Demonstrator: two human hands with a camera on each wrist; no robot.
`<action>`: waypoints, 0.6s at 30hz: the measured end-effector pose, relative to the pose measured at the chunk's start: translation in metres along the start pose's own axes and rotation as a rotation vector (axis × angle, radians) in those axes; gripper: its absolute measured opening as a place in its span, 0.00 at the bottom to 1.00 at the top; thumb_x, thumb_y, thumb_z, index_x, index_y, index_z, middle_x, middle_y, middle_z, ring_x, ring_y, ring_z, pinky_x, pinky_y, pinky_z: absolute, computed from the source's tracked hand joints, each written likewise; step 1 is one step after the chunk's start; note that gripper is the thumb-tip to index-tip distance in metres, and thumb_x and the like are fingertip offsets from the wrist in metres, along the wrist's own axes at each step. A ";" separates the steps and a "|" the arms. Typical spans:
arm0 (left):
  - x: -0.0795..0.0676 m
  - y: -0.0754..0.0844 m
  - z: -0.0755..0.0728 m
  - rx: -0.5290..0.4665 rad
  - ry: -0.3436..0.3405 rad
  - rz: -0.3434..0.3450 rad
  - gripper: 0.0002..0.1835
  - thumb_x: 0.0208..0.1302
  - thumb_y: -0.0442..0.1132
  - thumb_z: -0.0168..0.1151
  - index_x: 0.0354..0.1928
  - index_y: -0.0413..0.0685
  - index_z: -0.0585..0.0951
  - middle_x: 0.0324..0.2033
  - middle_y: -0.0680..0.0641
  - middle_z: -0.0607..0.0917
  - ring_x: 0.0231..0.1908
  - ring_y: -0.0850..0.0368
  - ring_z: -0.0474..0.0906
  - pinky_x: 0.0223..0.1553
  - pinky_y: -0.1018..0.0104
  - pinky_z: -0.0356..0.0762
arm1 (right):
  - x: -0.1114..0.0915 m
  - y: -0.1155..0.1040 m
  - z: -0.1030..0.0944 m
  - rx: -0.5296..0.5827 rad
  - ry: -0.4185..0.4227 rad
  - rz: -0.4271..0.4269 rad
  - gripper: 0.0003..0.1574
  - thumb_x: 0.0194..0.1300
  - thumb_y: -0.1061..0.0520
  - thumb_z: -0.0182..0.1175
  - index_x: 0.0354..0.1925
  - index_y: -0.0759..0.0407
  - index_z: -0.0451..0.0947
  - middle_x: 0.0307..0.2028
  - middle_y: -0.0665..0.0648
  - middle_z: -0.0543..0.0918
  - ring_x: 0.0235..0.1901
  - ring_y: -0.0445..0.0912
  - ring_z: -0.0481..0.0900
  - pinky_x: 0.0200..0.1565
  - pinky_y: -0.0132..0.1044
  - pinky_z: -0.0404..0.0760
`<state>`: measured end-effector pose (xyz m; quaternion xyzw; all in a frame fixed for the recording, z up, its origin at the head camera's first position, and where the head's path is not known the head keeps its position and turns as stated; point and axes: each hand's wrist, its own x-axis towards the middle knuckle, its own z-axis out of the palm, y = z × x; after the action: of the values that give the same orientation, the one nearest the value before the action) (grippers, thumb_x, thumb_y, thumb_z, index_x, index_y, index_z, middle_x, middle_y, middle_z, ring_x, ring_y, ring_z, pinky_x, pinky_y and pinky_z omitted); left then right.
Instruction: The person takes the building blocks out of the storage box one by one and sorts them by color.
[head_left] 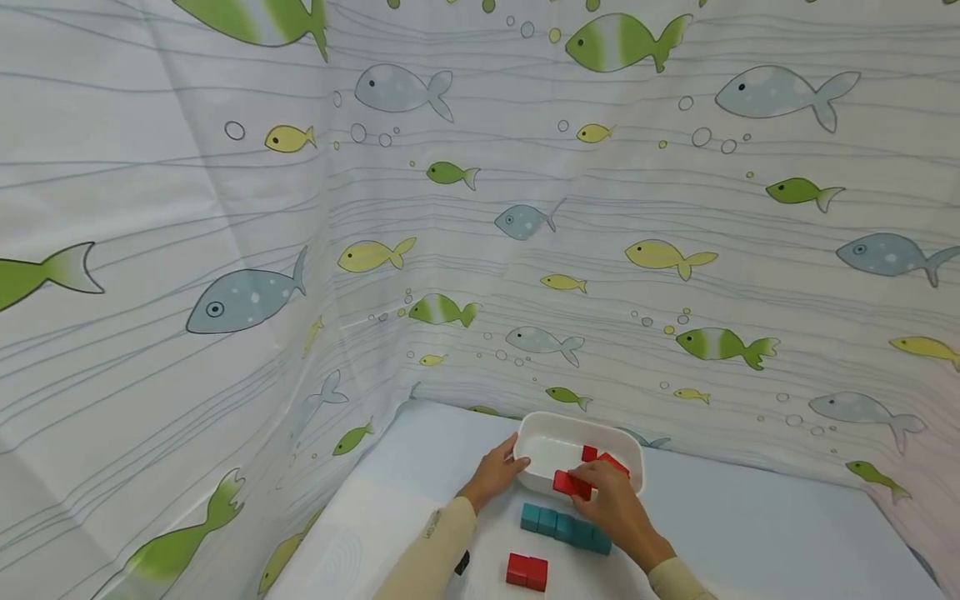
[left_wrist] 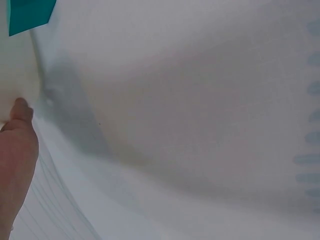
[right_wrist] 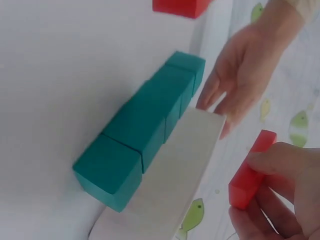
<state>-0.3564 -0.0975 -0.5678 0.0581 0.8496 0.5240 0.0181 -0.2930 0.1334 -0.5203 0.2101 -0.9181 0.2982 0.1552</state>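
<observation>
My left hand (head_left: 495,473) grips the left end of a white plastic tub (head_left: 536,478), its thumb over the rim. In my right hand (head_left: 618,508), a red block (right_wrist: 250,172) is pinched between thumb and fingers, above the tub's near side. Other red blocks (head_left: 589,453) lie inside the tub toward its right end, partly hidden by the right hand. Just in front of the tub, a row of teal blocks (head_left: 564,528) stands side by side. Only part of the left hand (left_wrist: 19,145) shows in the left wrist view, at the tub's end.
Two red blocks (head_left: 527,572) sit together on the white table (head_left: 720,508), nearer to me than the teal row. A small black object (head_left: 462,562) lies beside the left sleeve. A fish-patterned curtain (head_left: 487,275) stands behind the table and along its left side.
</observation>
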 end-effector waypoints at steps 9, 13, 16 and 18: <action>0.002 0.001 -0.002 0.013 0.005 -0.001 0.36 0.69 0.45 0.61 0.73 0.43 0.60 0.69 0.40 0.66 0.65 0.43 0.67 0.63 0.49 0.68 | -0.037 -0.007 -0.001 0.040 -0.209 -0.025 0.23 0.49 0.53 0.76 0.47 0.53 0.86 0.40 0.43 0.83 0.38 0.39 0.77 0.42 0.39 0.85; 0.001 0.002 -0.003 0.008 0.001 -0.001 0.36 0.69 0.47 0.60 0.74 0.43 0.60 0.70 0.41 0.65 0.66 0.43 0.67 0.63 0.50 0.68 | -0.048 -0.007 0.003 0.112 -0.304 -0.008 0.23 0.51 0.52 0.76 0.46 0.54 0.87 0.37 0.41 0.82 0.32 0.36 0.74 0.39 0.34 0.85; 0.000 0.003 -0.003 0.006 -0.004 -0.004 0.36 0.70 0.47 0.59 0.74 0.43 0.59 0.70 0.41 0.65 0.66 0.43 0.67 0.63 0.49 0.68 | -0.053 -0.006 0.006 0.151 -0.363 0.016 0.22 0.52 0.53 0.75 0.46 0.57 0.87 0.35 0.41 0.83 0.30 0.37 0.74 0.38 0.33 0.84; -0.001 0.004 -0.002 0.010 -0.006 -0.016 0.36 0.70 0.47 0.58 0.74 0.44 0.59 0.70 0.41 0.65 0.66 0.43 0.66 0.63 0.48 0.67 | -0.058 -0.006 0.007 0.180 -0.399 0.042 0.22 0.52 0.52 0.75 0.46 0.58 0.86 0.36 0.42 0.83 0.31 0.38 0.75 0.40 0.36 0.85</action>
<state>-0.3557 -0.0977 -0.5636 0.0531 0.8526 0.5193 0.0246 -0.2411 0.1413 -0.5469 0.2590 -0.9045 0.3343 -0.0553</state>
